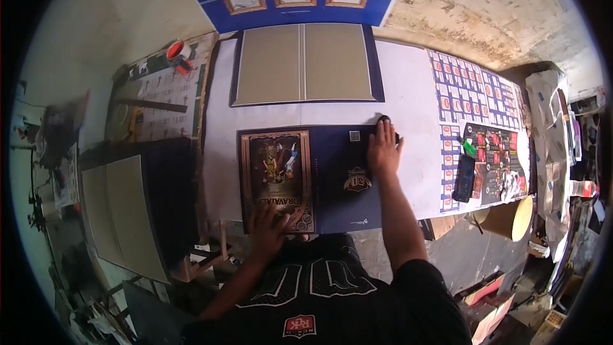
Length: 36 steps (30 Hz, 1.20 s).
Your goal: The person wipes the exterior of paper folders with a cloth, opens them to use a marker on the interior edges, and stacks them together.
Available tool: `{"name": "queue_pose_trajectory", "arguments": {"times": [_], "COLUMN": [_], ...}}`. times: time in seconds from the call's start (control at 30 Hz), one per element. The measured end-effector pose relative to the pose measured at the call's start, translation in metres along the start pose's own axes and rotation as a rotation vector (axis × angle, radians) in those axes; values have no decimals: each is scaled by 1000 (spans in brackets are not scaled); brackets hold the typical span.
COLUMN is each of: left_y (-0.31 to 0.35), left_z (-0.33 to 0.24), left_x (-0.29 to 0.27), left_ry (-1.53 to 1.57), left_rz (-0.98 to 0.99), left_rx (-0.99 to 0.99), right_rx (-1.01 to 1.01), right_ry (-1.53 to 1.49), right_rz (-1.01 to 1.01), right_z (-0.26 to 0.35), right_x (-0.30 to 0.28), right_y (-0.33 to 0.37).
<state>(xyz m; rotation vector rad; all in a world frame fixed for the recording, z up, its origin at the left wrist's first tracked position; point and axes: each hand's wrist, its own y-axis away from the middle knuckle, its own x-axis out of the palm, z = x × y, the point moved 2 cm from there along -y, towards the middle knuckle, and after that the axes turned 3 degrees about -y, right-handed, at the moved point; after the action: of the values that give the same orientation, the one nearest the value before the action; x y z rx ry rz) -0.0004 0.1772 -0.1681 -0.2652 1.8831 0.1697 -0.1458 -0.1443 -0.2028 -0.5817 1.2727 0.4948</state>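
Note:
A dark blue book cover (338, 179) lies opened flat at the near edge of the white-topped table. Its left panel carries a framed picture (276, 176), upside down from here; the right panel has a pale emblem. My left hand (267, 227) rests on the lower part of the picture panel with fingers spread, holding nothing. At the cover's far right corner, my right hand (384, 150) lies over a small dark object (383, 118). That object shows beyond the fingertips and beside the thumb; the rest is hidden under the hand.
Behind lies another cover (268, 64), beige board side up, with more boards (121, 211) on the left. A blue poster (294, 13) hangs at the back. Printed sheets (460, 86), a phone (464, 179) and a green item (469, 147) sit right. A red-and-white cup (179, 51) stands far left.

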Motion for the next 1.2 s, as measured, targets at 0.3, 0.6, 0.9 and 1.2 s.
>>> {"name": "queue_pose_trajectory", "arguments": {"times": [0.3,0.6,0.9,1.2], "left_y": [-7,4,-3,-11], "left_z": [-4,4,1,-5], "left_x": [-8,-5,-4,-5], "left_ry": [41,-28,-66,-123], "left_rz": [8,22,115,149], "left_rx": [-1,2,-15,77], "right_rx": [229,187,-239,342], "right_ry": [9,-11,-253,-144], "right_rz": [-73,148,149,-46], "right_z": [-30,-12,126,-51], "right_x": [-13,-36,3,-49], "right_y": [-17,35,54,0]}}
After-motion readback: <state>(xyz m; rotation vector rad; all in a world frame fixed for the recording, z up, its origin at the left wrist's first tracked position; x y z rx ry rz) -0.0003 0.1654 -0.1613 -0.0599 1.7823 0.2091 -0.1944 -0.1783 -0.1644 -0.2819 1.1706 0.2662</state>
